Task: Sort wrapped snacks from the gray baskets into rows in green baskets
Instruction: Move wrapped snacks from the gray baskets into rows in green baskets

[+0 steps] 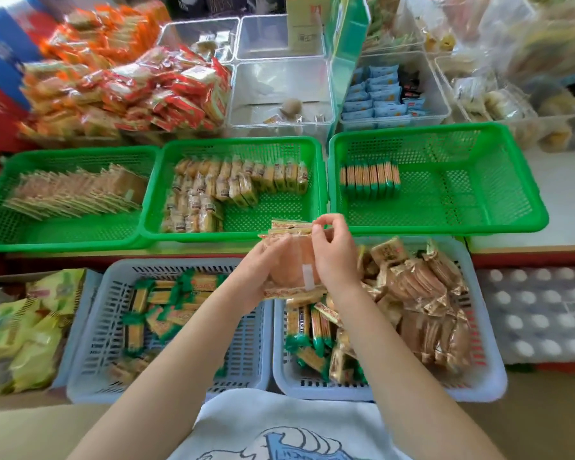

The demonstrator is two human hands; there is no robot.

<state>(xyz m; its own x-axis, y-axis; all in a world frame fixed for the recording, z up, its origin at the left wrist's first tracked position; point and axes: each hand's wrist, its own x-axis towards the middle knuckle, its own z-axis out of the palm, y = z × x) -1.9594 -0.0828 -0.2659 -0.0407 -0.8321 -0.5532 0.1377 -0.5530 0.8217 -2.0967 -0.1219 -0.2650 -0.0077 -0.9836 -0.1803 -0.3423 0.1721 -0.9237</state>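
Both hands grip a stack of snacks (pixel 292 260) above the right gray basket (pixel 485 376): left hand (pixel 263 270) cups its side, right hand (pixel 332 250) pinches the top, just before the middle green basket (pixel 233 235)

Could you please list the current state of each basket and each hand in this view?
Left green plastic basket: one slanted row of flat packets.
Middle green plastic basket: partly filled with rows.
Right green plastic basket: one short row, mostly bare.
Left gray plastic basket: green-ended snacks, loose.
Right gray plastic basket: jumbled mixed snacks.
Left hand: grip around clear wrapped packets.
Right hand: pinching the packets' top.
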